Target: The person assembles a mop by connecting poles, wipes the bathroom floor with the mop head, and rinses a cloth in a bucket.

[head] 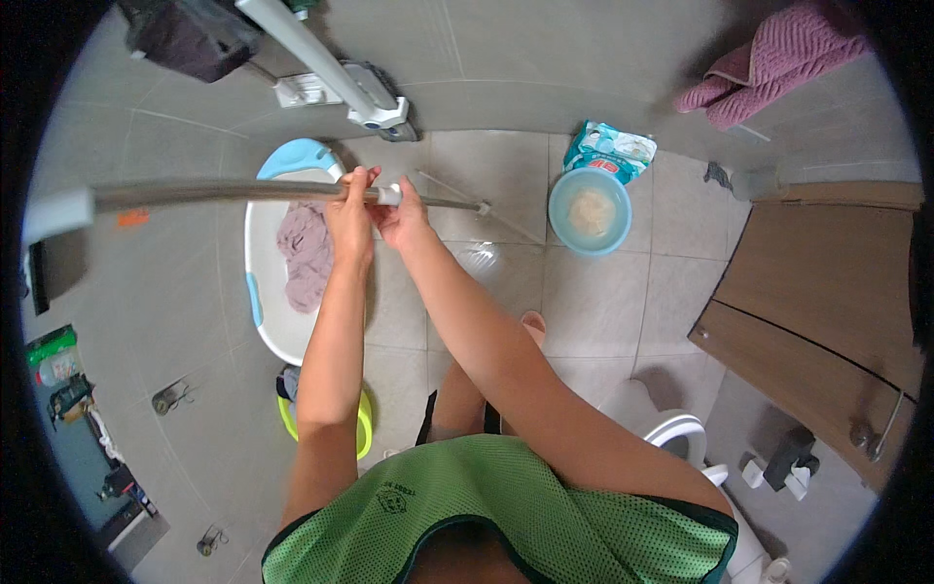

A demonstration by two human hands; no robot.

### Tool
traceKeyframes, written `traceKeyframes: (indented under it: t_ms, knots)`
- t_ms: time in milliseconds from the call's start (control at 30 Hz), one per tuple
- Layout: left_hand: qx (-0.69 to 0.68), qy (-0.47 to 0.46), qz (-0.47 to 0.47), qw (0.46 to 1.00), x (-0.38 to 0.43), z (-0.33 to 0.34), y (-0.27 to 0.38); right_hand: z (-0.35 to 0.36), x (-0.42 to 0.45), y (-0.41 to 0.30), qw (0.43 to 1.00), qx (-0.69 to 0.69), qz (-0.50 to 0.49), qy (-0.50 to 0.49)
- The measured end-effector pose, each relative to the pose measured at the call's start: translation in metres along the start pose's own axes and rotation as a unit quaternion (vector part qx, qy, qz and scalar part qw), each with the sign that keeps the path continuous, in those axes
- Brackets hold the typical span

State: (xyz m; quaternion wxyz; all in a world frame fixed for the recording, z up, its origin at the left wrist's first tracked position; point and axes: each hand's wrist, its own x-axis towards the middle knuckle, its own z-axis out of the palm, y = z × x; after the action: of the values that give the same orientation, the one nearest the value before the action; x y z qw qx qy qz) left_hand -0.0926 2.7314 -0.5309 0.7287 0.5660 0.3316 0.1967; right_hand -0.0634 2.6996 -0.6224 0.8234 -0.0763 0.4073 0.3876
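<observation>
A long metal pole [219, 191] runs from the left side of the view down to the floor, with a pale sleeve at its near end. My left hand [352, 223] is around the pole. Close beside it, my right hand [403, 219] grips the white collar [389, 195] on the same pole. The pole's lower end meets a thin crossbar [512, 225] on the floor tiles; what kind of head it is cannot be told. Under the pole, left of my hands, a white and blue plastic tub [266, 306] holds a crumpled pink cloth [305, 255].
A blue basin [622, 230] of cloudy water stands by a teal printed bag [606, 150]. A yellow-green basin [365, 427] holds dark cloth. A toilet [682, 431] and a wooden cabinet [817, 270] stand right. A vacuum-like appliance [328, 73] is at the upper wall; a purple towel [788, 66] hangs.
</observation>
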Motion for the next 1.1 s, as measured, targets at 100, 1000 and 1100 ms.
traceKeyframes:
  t_ms: [100, 1000, 1100]
  knots:
    - [-0.018, 0.037, 0.033, 0.999, -0.037, -0.034, 0.071, 0.015, -0.018, 0.035, 0.994, 0.026, -0.040, 0.094]
    - [0.166, -0.016, 0.025, 0.986, -0.268, -0.061, 0.137, -0.043, -0.081, 0.015, 0.883, -0.440, -0.097, 0.129]
    - [0.102, 0.073, 0.040, 0.991, -0.293, -0.078, 0.139, -0.064, -0.096, 0.042, 0.875, -0.464, -0.017, 0.137]
